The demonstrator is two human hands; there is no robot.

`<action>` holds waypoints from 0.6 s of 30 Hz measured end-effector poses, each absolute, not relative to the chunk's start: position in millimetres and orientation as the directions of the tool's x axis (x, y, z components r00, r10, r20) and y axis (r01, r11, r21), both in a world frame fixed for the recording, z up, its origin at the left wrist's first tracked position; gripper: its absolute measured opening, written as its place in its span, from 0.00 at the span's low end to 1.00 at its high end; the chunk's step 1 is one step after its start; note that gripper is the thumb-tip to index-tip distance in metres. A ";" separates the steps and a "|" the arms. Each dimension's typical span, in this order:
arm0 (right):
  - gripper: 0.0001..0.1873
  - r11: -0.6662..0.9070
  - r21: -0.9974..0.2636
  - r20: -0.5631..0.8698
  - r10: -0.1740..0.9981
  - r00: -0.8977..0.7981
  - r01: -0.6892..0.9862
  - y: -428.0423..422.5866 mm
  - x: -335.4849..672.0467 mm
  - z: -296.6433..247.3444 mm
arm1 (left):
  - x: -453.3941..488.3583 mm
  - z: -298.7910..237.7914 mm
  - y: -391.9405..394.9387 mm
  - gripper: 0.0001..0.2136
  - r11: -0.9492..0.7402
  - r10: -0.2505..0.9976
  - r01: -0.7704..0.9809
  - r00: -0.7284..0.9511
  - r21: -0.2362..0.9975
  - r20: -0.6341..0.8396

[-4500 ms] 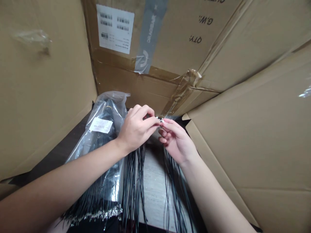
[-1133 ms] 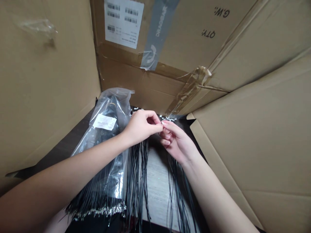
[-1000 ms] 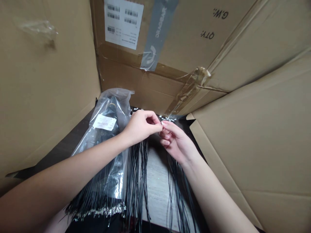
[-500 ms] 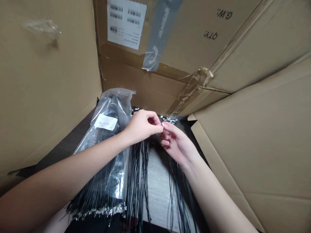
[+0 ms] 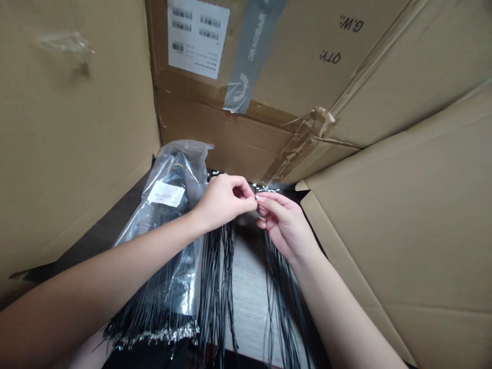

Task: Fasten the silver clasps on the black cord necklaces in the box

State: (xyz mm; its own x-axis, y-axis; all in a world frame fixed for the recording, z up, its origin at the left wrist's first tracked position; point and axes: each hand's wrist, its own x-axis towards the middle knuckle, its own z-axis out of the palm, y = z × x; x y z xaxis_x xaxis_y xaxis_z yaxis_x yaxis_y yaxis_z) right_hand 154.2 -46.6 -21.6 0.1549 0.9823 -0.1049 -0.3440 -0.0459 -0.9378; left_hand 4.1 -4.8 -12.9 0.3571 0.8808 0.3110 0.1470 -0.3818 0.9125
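Observation:
My left hand (image 5: 228, 200) is closed in a pinch, its thumb and index fingertips meeting those of my right hand (image 5: 286, 220). A tiny white connector (image 5: 257, 197) shows between the fingertips, pinched by my right hand. What my left fingers grip is hidden. Below my left hand hangs a bundle of thin black wires (image 5: 218, 277). Another bunch of black wires (image 5: 284, 307) runs down from under my right hand. Small white connector ends (image 5: 267, 189) lie just behind the hands.
A clear plastic bag (image 5: 188, 148) of black wires with bare metal ends (image 5: 165, 333) lies left, partly under my left forearm. Cardboard walls rise at left (image 5: 77, 154), back (image 5: 215, 138) and right (image 5: 403, 215). A grey surface (image 5: 248, 287) shows between the wire bunches.
My right hand's fingers have shifted and curled in closer around the white connector. My left hand keeps nearly the same pinch. The view has drifted very slightly.

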 end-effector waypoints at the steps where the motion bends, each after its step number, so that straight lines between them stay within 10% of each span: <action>1: 0.13 -0.040 -0.940 -0.098 0.983 0.156 -0.339 -46.5 154.2 -21.9 | 4.0 -13.2 -4.9 0.02 -0.381 0.881 0.146 0.356 0.913 0.311; 18: 0.12 0.182 -0.972 0.148 0.965 0.216 -0.148 -47.5 158.2 -30.2 | 5.8 -15.3 -7.7 0.03 -0.438 0.866 0.160 0.340 0.884 0.367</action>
